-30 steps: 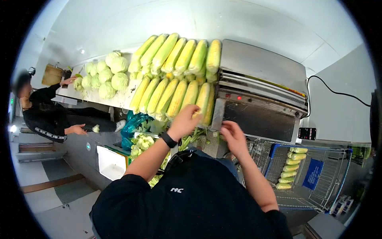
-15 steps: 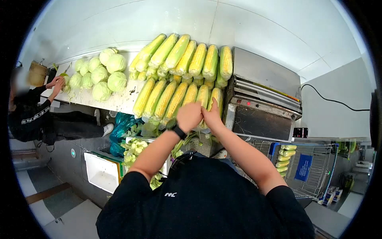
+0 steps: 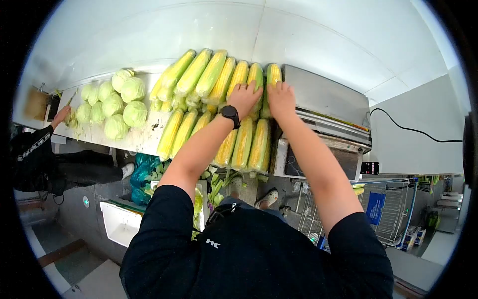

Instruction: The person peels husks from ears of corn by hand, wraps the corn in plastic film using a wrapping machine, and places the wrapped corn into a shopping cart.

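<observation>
Wrapped corn cobs lie in two rows on the white counter [image 3: 149,130]. My left hand [image 3: 244,98], with a black watch on its wrist, rests over the back row, its fingers curled on a cob [image 3: 239,74]. Just to its right, my right hand [image 3: 281,98] has its fingertips on the rightmost back cob [image 3: 273,74]. Both hands reach over the front row [image 3: 243,143]. Whether either hand grips a cob firmly does not show.
Cabbages [image 3: 113,105] are piled at the left, beside a person's hand [image 3: 60,115] near a knife. A metal wrapping machine [image 3: 323,94] stands right of the corn. A cart [image 3: 388,209], leaf-filled box [image 3: 201,202] and white bin [image 3: 119,223] are below.
Both my hands have moved from the front row up to the back row and come apart. At the left, the other person's visible hand has moved left and down.
</observation>
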Demonstrator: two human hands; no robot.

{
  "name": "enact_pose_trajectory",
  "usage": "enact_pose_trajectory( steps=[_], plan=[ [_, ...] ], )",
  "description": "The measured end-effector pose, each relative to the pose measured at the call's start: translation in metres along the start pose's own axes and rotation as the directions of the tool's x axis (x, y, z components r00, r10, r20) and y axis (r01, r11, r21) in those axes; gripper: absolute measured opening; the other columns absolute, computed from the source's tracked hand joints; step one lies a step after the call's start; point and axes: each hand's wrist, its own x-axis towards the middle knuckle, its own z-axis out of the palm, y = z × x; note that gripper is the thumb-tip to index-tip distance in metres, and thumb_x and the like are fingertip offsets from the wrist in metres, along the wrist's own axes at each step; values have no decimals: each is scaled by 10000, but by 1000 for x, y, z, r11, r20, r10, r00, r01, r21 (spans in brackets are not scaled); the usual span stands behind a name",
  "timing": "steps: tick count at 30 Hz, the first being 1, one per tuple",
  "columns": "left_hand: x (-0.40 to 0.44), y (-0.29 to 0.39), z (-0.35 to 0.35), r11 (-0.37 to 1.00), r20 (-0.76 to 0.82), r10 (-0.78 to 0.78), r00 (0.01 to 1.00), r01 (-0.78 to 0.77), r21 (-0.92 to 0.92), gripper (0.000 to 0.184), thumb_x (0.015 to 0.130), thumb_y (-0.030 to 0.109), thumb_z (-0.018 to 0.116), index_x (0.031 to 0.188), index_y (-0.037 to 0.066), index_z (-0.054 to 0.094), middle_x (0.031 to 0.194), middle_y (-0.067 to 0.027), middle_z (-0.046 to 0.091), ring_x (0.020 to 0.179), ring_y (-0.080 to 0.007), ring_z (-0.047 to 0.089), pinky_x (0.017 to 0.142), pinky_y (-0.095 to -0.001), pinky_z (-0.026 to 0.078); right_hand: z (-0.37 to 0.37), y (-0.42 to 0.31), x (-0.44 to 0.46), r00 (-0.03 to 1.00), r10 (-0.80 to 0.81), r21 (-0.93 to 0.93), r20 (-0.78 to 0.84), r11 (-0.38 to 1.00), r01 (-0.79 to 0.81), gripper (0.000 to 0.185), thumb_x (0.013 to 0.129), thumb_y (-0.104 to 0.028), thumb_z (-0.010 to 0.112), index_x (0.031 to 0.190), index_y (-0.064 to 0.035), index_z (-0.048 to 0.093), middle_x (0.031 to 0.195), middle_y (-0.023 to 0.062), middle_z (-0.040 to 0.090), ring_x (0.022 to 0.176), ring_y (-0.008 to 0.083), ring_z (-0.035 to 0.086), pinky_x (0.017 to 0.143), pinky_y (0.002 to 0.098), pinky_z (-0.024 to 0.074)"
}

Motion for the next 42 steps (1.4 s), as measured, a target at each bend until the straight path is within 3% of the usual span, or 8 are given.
enact_pose_trajectory(
  steps=[15,22,27,29,33,36,39,42],
  plan=[
    [26,2,-26,933,17,-273,962,269,-237,661,748,265,796,1292,72,472,1198,-188,562,931,-357,641,768,-447,536,10,22,48,990,93,-13,104,996,-92,409,796,-238,708,1160,-84,605,935,140,681,818,310,695,742,456,518],
    [45,-19,-74,688,-138,-622,770,455,-566,542,808,372,693,1220,38,585,1077,-226,673,967,-393,650,819,-458,523,-137,86,61,979,145,254,146,950,-179,329,830,-236,678,1092,-38,660,923,150,718,852,305,701,753,389,559],
    [18,-23,-125,571,-374,-669,642,122,-812,401,843,176,704,1192,31,571,1121,-157,624,1024,-272,602,880,-390,495,-206,156,-95,893,444,913,-70,390,-123,565,766,-273,783,1218,-19,557,1051,114,665,932,194,641,829,331,529],
    [9,-2,-142,578,-400,-607,687,36,-815,351,865,87,645,1175,-30,528,1155,-150,559,1052,-264,559,967,-359,432,-217,164,-183,834,491,966,252,-76,-247,831,698,-339,846,1359,-53,431,1139,104,609,1055,238,619,890,346,524],
    [0,85,-153,-401,135,-382,914,-32,-916,371,991,158,473,1332,31,397,1260,-140,517,1163,-260,546,992,-468,495,-182,138,-323,825,171,476,538,-869,-131,704,831,-441,688,1345,-3,489,1022,212,686,688,248,690,546,335,566],
    [4,143,-141,-574,180,-37,983,126,-809,397,1000,196,491,1365,58,415,1292,-105,552,1157,-238,554,997,-433,458,-158,98,-387,761,317,380,566,-920,100,667,841,-259,720,1392,-32,420,1093,189,642,871,274,691,730,405,590],
    [5,193,-125,-653,305,163,938,334,-679,382,995,235,529,1282,-16,511,1222,-151,611,1090,-277,603,962,-399,510,-137,89,-418,460,785,759,415,-577,301,804,817,-353,760,1433,-38,349,1242,201,570,1016,275,646,773,374,582],
    [10,266,-115,-566,424,342,839,544,-619,508,936,250,599,1320,-60,481,1211,-209,623,1004,-309,660,877,-380,563,-124,138,-499,490,746,541,452,-666,514,660,875,-247,692,1412,-67,352,1175,183,599,994,277,654,835,391,573]
  ],
)
